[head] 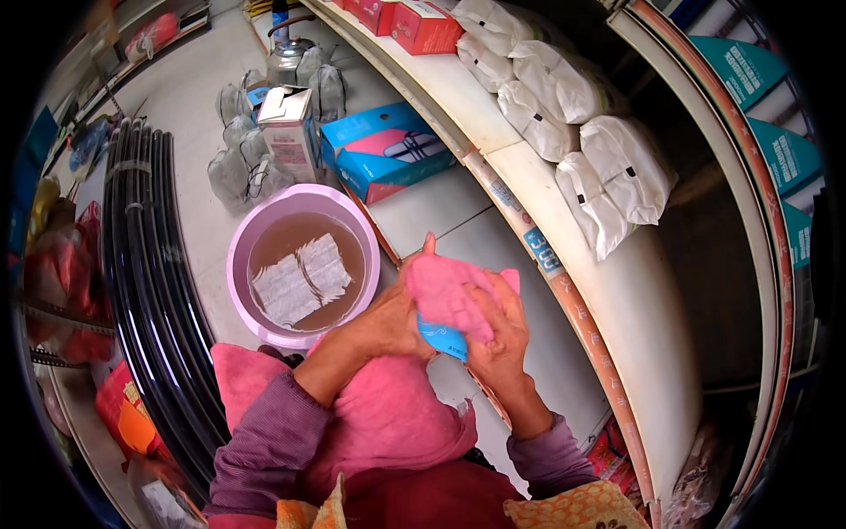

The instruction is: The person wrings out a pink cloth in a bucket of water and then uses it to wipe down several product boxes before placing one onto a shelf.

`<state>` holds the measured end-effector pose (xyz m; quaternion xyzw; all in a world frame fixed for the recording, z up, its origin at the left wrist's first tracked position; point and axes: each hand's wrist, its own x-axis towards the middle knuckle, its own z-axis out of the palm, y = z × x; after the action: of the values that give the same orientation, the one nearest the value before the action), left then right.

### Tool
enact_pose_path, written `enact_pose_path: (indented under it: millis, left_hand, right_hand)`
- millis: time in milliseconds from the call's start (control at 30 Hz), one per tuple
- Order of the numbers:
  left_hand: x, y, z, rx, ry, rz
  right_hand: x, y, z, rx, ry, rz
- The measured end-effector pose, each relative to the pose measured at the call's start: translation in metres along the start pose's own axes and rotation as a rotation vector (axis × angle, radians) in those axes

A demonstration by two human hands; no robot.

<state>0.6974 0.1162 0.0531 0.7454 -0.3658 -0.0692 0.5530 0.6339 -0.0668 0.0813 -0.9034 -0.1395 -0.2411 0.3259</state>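
Observation:
Between my hands is a small blue box (441, 336) bearing writing. My left hand (396, 314) grips it from the left side, thumb and fingers around it. My right hand (499, 324) presses a pink cloth (449, 284) over the box's upper face, which the cloth mostly hides. A larger pink cloth (390, 416) lies across my lap below. To the left of my hands stands a lilac plastic basin (238, 264), holding brownish water (284, 225) with a soaked grey-white cloth (301, 281) in it.
Beyond the basin stand a white-and-pink carton (287, 135), a blue-and-pink box (386, 149), several grey drawstring bags (228, 178) and a metal kettle (291, 59). Long black tubes (149, 264) lie at left. A shelf (529, 175) at right bears several white wrapped packages (624, 168) and red boxes (423, 26).

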Motion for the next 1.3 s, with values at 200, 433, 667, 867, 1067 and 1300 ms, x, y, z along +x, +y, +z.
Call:
enact_pose_path:
  millis: [200,433,667,867,1067,1300]
  left_hand:
    - [-0.002,0.014,-0.006,0.029,0.016,-0.123]
    - [-0.006,0.014,-0.012,0.132,-0.002,-0.157]
    - [-0.005,0.023,-0.023,0.214,0.022,-0.495]
    - [-0.002,0.023,-0.038,0.202,-0.044,-0.401]
    - [0.000,0.004,-0.025,0.095,0.220,-0.604]
    - [-0.006,0.008,-0.026,0.062,0.270,-0.622]
  right_hand:
    - [-0.004,0.025,0.014,0.343,0.263,0.414]
    - [-0.009,0.049,0.032,1.043,0.268,0.894]
    - [0.009,0.058,0.055,0.778,0.181,0.774]
    - [0.015,0.056,0.075,0.776,0.265,0.714]
    - [0.024,0.002,0.072,0.766,0.212,0.524]
    - [0.010,0.009,0.093,0.443,0.183,0.272]
